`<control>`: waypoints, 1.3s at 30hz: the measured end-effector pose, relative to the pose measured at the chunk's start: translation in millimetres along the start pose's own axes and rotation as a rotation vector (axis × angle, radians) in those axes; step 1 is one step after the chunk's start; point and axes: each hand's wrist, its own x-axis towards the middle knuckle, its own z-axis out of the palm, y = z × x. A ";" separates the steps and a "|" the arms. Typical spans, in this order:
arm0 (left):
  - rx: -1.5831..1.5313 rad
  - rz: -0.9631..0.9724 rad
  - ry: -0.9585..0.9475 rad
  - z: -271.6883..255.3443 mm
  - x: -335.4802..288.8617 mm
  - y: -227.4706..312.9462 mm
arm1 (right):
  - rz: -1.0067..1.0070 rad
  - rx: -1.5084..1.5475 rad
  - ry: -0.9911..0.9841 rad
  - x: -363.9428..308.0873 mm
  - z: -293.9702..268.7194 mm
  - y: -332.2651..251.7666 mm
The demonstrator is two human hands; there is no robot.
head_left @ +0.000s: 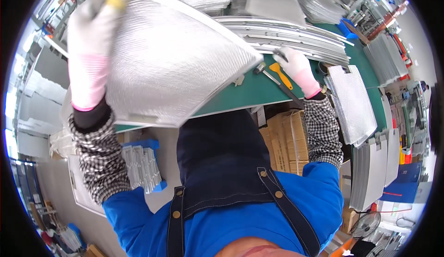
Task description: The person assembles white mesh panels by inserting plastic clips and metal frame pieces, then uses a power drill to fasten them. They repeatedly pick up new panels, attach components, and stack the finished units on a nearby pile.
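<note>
My left hand (92, 44), in a white and pink glove, grips the upper left edge of a silvery, finely rippled panel (166, 58) with a pale frame. The panel is raised and tilted over the near left of the green worktable (222, 99); motion blurs it and the hand. Farther right, my gloved right hand (296, 67) is closed around a small dark object (279, 54), mostly hidden by the fingers. Beside that hand lie a yellow-handled scraper (281, 75) and a hammer (273, 76). Just beyond it runs a bundle of long metal strips (291, 37).
Stacked mesh sheets (351, 104) hang over the table's right side, with grey panels (370, 173) below. More sheets (273, 5) lie at the back. Cardboard (286, 139) stands under the table, and a blue crate (155, 164) with metal parts sits at lower left.
</note>
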 end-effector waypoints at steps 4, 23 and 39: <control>-0.079 -0.254 0.143 -20.3 -23.2 -61.0 | 0.242 -0.360 -0.083 -11.6 26.0 99.2; -0.993 -0.538 -0.088 70.6 -140.3 -148.4 | 0.425 -0.420 -0.439 -23.4 43.4 25.0; -1.216 -0.742 0.077 93.0 -148.8 -171.0 | -0.536 -0.383 0.179 -35.3 62.4 -267.1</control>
